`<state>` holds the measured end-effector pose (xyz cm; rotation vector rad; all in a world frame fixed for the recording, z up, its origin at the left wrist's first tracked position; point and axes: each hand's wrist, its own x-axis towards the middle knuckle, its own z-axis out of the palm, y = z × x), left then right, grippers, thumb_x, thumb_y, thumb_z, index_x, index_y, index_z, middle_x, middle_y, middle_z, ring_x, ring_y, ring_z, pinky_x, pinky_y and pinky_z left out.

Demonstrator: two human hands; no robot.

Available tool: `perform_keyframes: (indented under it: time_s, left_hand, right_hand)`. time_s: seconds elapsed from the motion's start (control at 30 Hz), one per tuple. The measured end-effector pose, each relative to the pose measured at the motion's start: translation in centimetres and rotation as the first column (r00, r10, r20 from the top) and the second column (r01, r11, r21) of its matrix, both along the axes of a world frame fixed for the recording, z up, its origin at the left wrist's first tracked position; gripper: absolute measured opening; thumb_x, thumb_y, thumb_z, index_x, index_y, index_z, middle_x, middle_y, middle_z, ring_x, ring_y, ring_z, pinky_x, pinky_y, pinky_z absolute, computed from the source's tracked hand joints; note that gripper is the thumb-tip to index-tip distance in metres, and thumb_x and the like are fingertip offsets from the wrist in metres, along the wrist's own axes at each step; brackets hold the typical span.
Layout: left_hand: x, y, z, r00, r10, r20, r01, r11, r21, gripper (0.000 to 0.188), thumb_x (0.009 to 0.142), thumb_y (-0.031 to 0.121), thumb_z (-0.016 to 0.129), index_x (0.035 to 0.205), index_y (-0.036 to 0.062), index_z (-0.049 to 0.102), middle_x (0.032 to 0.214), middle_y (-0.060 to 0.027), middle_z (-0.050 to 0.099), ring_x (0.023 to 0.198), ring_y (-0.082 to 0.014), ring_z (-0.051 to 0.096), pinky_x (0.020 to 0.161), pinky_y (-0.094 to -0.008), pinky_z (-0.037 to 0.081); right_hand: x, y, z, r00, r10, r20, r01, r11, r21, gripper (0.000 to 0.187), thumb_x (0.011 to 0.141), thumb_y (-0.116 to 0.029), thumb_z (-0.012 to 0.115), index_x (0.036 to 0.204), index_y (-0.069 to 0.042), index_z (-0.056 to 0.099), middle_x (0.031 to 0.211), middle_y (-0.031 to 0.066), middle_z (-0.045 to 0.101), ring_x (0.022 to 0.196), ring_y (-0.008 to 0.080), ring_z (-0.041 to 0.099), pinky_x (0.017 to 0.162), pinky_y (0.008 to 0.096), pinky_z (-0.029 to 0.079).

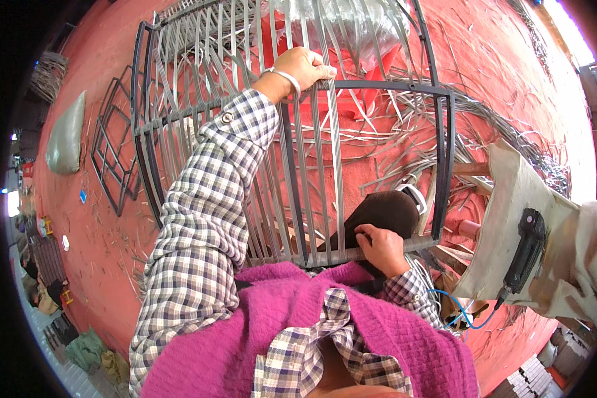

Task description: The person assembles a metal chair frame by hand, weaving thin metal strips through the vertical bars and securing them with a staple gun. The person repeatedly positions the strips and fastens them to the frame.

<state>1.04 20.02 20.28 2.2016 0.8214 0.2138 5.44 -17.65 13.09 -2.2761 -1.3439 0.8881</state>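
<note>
A dark metal frame (pixel 391 86) lies in front of me, with long grey plastic-looking strips (pixel 322 159) running side by side from its far bars to the wrapped near rail (pixel 348 255). My left hand (pixel 298 68) reaches out to the middle crossbar, its fingers closed on a grey strip (pixel 333 132) where it passes that bar. A pale band circles the left wrist. Beside the near rail, my right hand (pixel 383 251) has its fingers curled; whatever it may hold is hidden. My dark-clothed knee (pixel 381 215) shows beneath the frame.
On the right, a black corded hand tool (pixel 529 249) rests on pale cloth (pixel 497 219), near a blue hose (pixel 467 318). Loose grey strips (pixel 471 109) litter the red floor. Another dark frame (pixel 116 146) and a grey-green sack (pixel 66 136) lie left. Clear plastic wrapping (pixel 358 30) sits beyond.
</note>
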Motion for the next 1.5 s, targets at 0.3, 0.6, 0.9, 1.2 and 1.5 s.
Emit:
perform_keyframes:
  time_s: [0.3, 0.6, 0.9, 1.2, 1.5]
  left_hand:
    - [1.7, 3.1, -1.5, 0.963, -0.145, -0.229, 0.085, 0.964, -0.251, 0.029, 0.082, 0.032, 0.07, 0.089, 0.004, 0.071, 0.077, -0.0005, 0.067, 0.069, -0.0052, 0.054, 0.065, -0.0242, 0.044]
    - [0.7, 0.0, 0.6, 0.981, 0.193, -0.001, -0.19, 0.965, 0.182, 0.03, 0.085, 0.037, 0.061, 0.093, 0.0094, 0.067, 0.079, -0.0116, 0.067, 0.076, -0.0246, 0.066, 0.067, -0.0341, 0.049]
    - [-1.8, -3.5, 1.1, 0.998, -0.041, 0.036, 0.031, 0.965, 0.259, 0.032, 0.083, 0.042, 0.06, 0.095, 0.0134, 0.068, 0.084, -0.0066, 0.068, 0.077, -0.0267, 0.065, 0.066, -0.0382, 0.05]
    - [-1.7, -3.4, 1.6, 0.997, -0.069, -0.043, 0.079, 0.946, 0.315, 0.035, 0.089, 0.045, 0.045, 0.093, 0.019, 0.068, 0.082, -0.0094, 0.067, 0.076, -0.0317, 0.063, 0.065, -0.0415, 0.049]
    - [-2.2, -3.4, 0.9, 0.958, 0.046, 0.282, -0.103, 0.976, 0.192, 0.032, 0.083, 0.035, 0.063, 0.101, 0.0096, 0.064, 0.087, -0.0039, 0.066, 0.074, -0.0195, 0.065, 0.066, -0.0312, 0.05]
  right_hand:
    - [5.2, 19.9, 1.9, 0.355, 0.136, -0.925, 0.574, 0.749, 0.33, 0.041, 0.093, -0.005, 0.045, 0.133, -0.004, 0.037, 0.094, 0.0043, 0.06, 0.072, 0.0116, 0.056, 0.067, 0.0253, 0.046]
    - [5.3, 24.9, 0.9, 0.794, -0.131, -0.593, 0.414, 0.831, 0.37, 0.021, 0.09, -0.014, 0.05, 0.089, 0.004, 0.063, 0.076, 0.0137, 0.066, 0.069, 0.0203, 0.063, 0.061, 0.0345, 0.048]
    - [4.8, 19.8, 6.1, 0.995, -0.01, -0.095, 0.075, 0.697, 0.713, 0.017, 0.087, -0.013, 0.054, 0.076, -0.003, 0.063, 0.085, 0.0093, 0.057, 0.081, 0.0225, 0.053, 0.067, 0.0357, 0.042]
    - [3.1, 20.6, 10.1, 0.76, 0.09, -0.643, 0.39, 0.729, 0.562, 0.026, 0.093, -0.017, 0.048, 0.077, 0.0, 0.059, 0.067, 0.0012, 0.057, 0.06, 0.0057, 0.047, 0.054, 0.0221, 0.038]
    - [10.7, 31.6, 8.0, 0.975, 0.103, -0.195, 0.044, 0.775, 0.63, 0.032, 0.088, -0.028, 0.053, 0.072, -0.004, 0.068, 0.073, 0.0081, 0.066, 0.064, 0.0177, 0.061, 0.061, 0.0327, 0.047]
